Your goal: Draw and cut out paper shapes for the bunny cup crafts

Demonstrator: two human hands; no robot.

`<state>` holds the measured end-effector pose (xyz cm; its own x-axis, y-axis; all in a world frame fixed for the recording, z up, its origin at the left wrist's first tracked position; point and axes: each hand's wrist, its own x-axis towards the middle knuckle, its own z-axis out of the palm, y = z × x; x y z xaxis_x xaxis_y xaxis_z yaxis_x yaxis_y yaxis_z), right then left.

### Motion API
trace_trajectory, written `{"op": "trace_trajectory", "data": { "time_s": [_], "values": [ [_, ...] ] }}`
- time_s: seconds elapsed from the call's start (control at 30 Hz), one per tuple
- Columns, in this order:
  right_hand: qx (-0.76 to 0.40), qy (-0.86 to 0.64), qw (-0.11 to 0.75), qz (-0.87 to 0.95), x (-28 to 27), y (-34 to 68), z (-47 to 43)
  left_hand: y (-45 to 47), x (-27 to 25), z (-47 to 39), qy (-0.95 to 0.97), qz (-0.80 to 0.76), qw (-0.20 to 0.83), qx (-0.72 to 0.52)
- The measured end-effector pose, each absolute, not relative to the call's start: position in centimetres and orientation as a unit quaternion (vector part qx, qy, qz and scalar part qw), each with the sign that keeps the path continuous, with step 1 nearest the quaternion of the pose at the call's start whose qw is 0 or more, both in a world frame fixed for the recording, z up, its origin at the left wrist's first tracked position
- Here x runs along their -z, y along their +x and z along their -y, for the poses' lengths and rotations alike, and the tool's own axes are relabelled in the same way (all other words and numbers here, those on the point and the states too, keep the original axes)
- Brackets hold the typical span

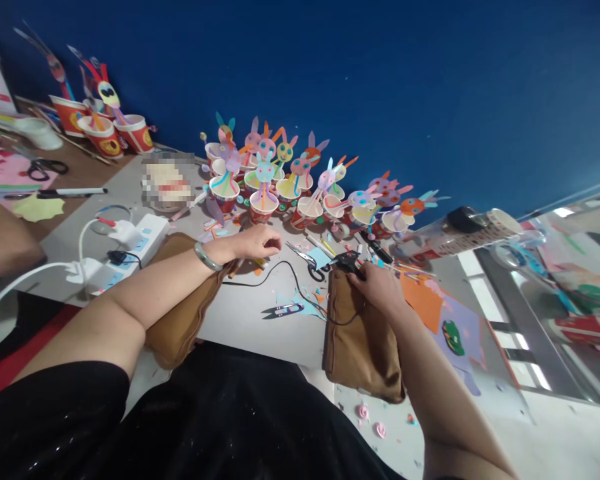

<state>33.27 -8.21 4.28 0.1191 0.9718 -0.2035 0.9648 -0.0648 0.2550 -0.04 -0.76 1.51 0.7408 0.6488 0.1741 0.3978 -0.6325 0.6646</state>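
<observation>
My left hand is held above the table with its fingers curled in toward the thumb; anything between them is too small to make out. My right hand is closed around a black corded tool that looks like a glue gun, over a brown fabric piece. Its thin black cord loops across the table. Between my hands lie open scissors and small thread snips, among blue and orange paper scraps. Another brown fabric piece is under my left forearm.
Several paper cups with colourful paper bunny figures stand along the blue wall. A white power strip with plugs sits left. A co-worker's arm reaches in there. Orange paper and a clear plastic bottle lie right.
</observation>
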Motion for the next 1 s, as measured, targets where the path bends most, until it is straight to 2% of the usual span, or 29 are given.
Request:
{"op": "trace_trajectory", "data": {
  "time_s": [0.2, 0.57, 0.8, 0.93, 1.0],
  "values": [
    [-0.036, 0.782, 0.107, -0.613, -5.2, 35.0, 11.0, -0.1, -1.6, 0.8, 0.880, -0.294, 0.311, -0.205],
    [-0.017, 0.785, 0.134, -0.605, -4.7, 39.2, 12.4, 0.0, -1.4, 1.1, 0.883, -0.289, 0.318, -0.187],
    [-0.015, 0.765, 0.196, -0.613, -5.0, 39.5, 10.7, 0.0, -1.6, 1.2, 0.886, -0.290, 0.318, -0.172],
    [-0.057, 0.742, 0.135, -0.654, -5.6, 38.1, 8.3, 0.0, -1.8, 1.2, 0.890, -0.289, 0.308, -0.169],
    [-0.034, 0.733, 0.118, -0.669, -5.3, 37.5, 6.1, 0.1, -1.8, 1.2, 0.892, -0.291, 0.301, -0.168]
  ]
}}
